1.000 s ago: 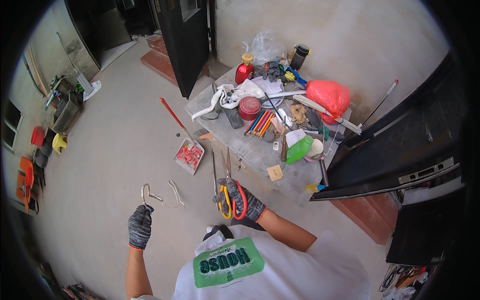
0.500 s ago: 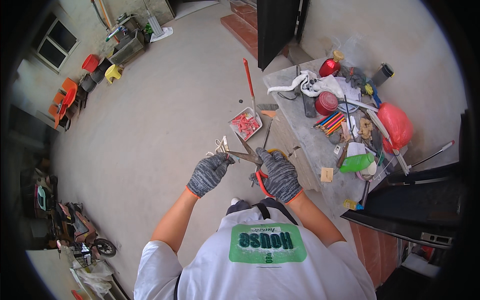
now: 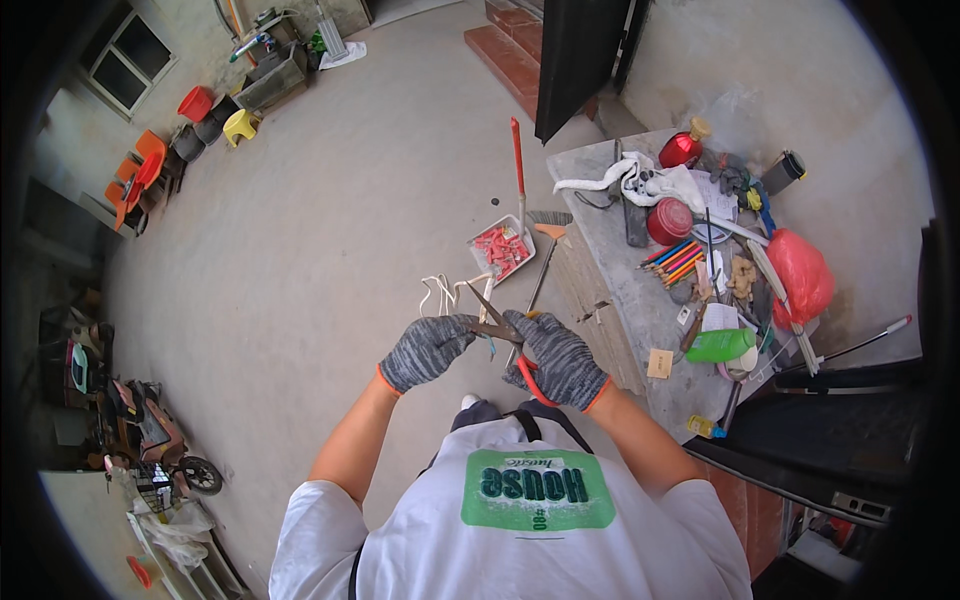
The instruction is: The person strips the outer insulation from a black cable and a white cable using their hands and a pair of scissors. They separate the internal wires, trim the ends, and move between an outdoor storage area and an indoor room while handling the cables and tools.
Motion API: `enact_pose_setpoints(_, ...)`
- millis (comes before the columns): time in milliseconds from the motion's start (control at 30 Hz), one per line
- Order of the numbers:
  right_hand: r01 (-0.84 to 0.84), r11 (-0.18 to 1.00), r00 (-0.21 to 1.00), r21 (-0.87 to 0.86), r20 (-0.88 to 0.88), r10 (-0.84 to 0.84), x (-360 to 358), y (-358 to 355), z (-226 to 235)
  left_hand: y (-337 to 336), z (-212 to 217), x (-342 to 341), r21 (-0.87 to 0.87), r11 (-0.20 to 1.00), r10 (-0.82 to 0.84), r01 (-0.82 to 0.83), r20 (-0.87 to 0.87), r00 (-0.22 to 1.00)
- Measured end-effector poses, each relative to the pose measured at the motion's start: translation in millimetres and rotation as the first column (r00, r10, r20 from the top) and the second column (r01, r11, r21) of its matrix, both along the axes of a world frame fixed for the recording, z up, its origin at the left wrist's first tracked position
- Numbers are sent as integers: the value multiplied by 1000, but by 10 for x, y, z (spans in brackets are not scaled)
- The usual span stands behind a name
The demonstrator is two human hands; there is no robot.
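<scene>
Scissors brought to left hand, blades spread wider, white cord beyond

Looks like a household yard or ground-floor hall; roof or open sky, cannot tell. Plain grey floor. Reddish steps beside a dark door. Window, wall-side sink, orange chairs, yellow stool. Two-wheeler parked left. Household clutter on stone-like table; dustpan nearby.

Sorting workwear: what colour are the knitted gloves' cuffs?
Orange cuffs on grey knitted gloves, best in head view.
</scene>
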State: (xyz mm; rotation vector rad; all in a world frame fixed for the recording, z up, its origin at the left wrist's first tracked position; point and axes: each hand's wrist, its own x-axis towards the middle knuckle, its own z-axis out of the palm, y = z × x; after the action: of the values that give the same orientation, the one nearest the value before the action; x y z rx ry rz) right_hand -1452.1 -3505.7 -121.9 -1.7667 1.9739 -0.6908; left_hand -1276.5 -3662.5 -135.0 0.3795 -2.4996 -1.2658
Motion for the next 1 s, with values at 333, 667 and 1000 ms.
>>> enact_pose_setpoints(333, 61, 995, 997, -78, -37, -64, 1, -34, -21, -3, 272, -246, 236, 967, -116, 99, 61, 991)
enact_pose_setpoints(667, 636, 669, 744, 384, -73, -665, -1049, 756, -778, 117, 89, -234, 323, 945, -28, -48, 226, 974)
enact_pose_setpoints(1000, 759, 640, 590, 122, -544, -596, -1899, 1124, -1977, 524, 434, -145, 206, 965, 99, -164, 290, 952)
